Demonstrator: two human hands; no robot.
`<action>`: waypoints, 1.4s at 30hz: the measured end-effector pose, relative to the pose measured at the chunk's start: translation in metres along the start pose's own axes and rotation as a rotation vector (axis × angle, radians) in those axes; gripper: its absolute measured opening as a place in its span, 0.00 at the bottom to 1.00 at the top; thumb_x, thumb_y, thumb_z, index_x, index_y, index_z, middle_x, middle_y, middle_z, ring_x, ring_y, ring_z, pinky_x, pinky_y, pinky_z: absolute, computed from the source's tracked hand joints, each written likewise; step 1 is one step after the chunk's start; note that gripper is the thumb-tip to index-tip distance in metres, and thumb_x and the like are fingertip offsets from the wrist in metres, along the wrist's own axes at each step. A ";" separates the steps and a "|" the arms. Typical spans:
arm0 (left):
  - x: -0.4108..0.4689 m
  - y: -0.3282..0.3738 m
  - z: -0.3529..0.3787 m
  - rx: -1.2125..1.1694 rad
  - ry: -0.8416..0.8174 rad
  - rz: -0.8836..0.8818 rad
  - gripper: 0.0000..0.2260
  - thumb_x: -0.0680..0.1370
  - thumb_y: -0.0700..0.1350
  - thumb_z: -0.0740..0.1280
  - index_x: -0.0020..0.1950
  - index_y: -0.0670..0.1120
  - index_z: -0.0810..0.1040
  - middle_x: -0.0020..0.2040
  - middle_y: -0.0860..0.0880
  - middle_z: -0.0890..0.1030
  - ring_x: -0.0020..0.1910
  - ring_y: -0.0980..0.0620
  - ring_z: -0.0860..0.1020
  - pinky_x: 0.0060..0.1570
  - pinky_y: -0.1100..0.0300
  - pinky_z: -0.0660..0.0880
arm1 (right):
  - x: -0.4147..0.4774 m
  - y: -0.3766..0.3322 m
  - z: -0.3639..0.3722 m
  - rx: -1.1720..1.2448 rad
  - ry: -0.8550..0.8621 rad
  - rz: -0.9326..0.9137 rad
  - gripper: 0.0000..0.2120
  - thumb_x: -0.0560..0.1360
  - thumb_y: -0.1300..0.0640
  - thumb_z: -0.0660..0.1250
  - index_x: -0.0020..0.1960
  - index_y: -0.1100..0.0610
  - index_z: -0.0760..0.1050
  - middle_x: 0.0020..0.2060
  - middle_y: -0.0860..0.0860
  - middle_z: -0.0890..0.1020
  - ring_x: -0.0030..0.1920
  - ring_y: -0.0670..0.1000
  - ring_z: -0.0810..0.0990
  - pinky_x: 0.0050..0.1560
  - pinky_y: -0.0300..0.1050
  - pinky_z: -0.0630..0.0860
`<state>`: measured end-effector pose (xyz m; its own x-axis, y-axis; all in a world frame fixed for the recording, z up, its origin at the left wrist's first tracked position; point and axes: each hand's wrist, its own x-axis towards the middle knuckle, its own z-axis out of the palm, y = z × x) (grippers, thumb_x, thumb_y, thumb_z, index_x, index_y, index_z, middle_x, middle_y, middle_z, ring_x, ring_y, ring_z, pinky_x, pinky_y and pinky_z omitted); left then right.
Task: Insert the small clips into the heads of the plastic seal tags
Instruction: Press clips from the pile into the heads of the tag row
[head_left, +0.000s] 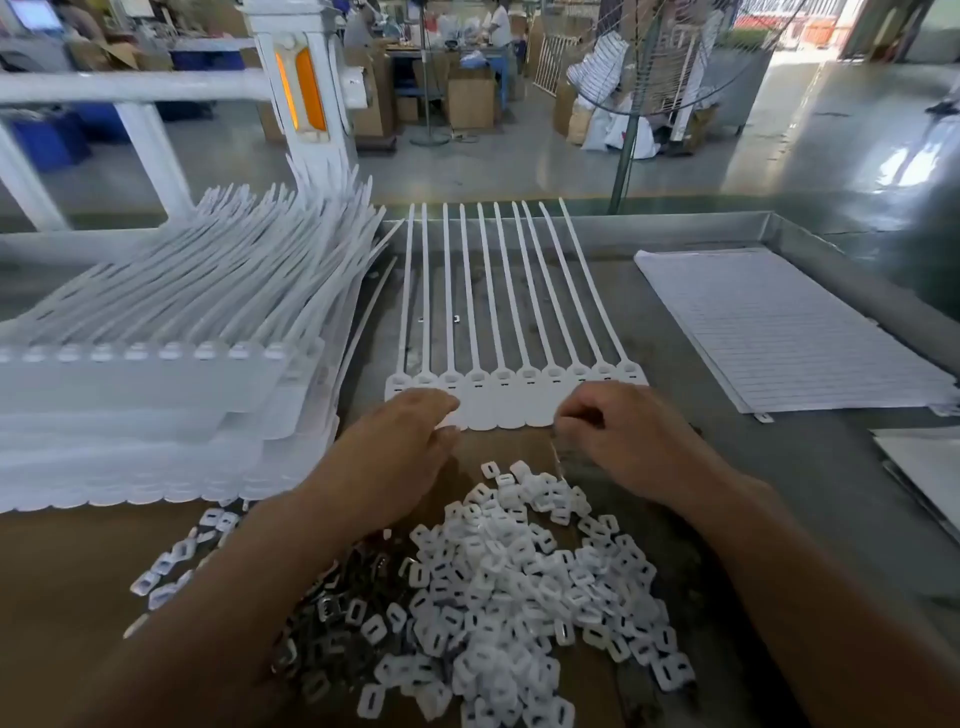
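left hand (410, 436): my fingers flat, pressing seal tags (519, 395)
right hand (618, 431): my fingers curled, grip unclear
clips (519, 582): piled on table (779, 467)

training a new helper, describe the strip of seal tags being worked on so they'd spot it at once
On the metal table, look between the tall stack of tag strips at the left and the lined sheet at the right. The strip of seal tags lies there, the left hand resting on its heads. Unlike the stack, it is a single flat layer.
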<state>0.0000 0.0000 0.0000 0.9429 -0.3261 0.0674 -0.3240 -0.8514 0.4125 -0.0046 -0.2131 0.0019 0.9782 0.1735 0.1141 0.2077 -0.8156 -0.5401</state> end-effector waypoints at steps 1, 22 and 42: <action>0.001 -0.004 0.003 0.007 -0.044 -0.017 0.20 0.80 0.51 0.54 0.72 0.50 0.61 0.73 0.53 0.61 0.71 0.56 0.59 0.68 0.61 0.54 | 0.004 0.000 0.003 -0.042 0.039 -0.007 0.08 0.77 0.55 0.63 0.53 0.53 0.78 0.51 0.45 0.80 0.48 0.42 0.76 0.51 0.35 0.69; -0.013 -0.049 0.007 0.025 -0.063 0.059 0.18 0.80 0.49 0.56 0.71 0.52 0.65 0.73 0.58 0.60 0.70 0.63 0.57 0.58 0.80 0.43 | 0.003 0.019 0.029 -0.333 -0.160 -0.009 0.24 0.79 0.44 0.48 0.74 0.47 0.55 0.74 0.44 0.56 0.73 0.41 0.51 0.71 0.43 0.42; -0.012 -0.049 0.011 -0.269 0.084 0.094 0.24 0.71 0.26 0.57 0.60 0.46 0.77 0.59 0.55 0.75 0.60 0.64 0.67 0.56 0.83 0.56 | -0.009 -0.094 0.046 -0.094 -0.348 -0.387 0.10 0.78 0.56 0.60 0.54 0.53 0.79 0.48 0.49 0.81 0.48 0.47 0.77 0.51 0.46 0.74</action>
<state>0.0035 0.0412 -0.0312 0.9164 -0.3538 0.1873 -0.3888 -0.6756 0.6264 -0.0333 -0.1131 0.0134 0.7752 0.6317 -0.0016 0.5685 -0.6987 -0.4343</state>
